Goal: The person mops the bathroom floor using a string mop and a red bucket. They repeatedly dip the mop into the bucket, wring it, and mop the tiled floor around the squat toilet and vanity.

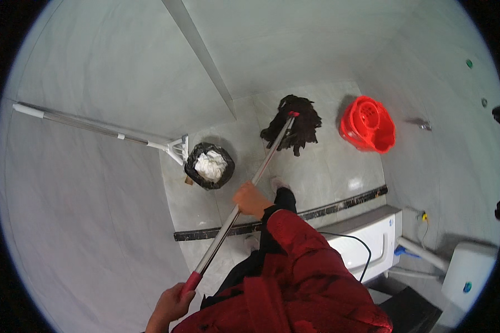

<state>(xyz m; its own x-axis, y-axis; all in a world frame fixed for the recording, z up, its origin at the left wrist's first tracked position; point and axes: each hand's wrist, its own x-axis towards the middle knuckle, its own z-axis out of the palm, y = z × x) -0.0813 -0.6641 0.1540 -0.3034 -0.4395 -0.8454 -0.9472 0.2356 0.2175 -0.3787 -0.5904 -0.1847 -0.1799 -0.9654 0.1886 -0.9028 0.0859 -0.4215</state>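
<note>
Both my hands are closed round a mop point(219, 240) with a silvery pole and a red grip end. My left hand point(172, 302) wraps the red grip near the lower edge of the view. Farther up the pole, my right hand point(251, 200) grips the metal shaft. The dark, stringy mop head point(301, 125) lies spread on the grey tiled floor at the far middle, joined to the pole by a red fitting. To its right stands a red bucket point(354, 133) with a wringer basket inside.
A bin point(225, 180) lined with a black bag holds white paper, left of the mop. A white squeegee-type mop point(103, 127) leans on the left wall. A dark raised sill point(344, 207) crosses the floor. A white squat toilet point(366, 244) and cistern point(469, 269) are at right.
</note>
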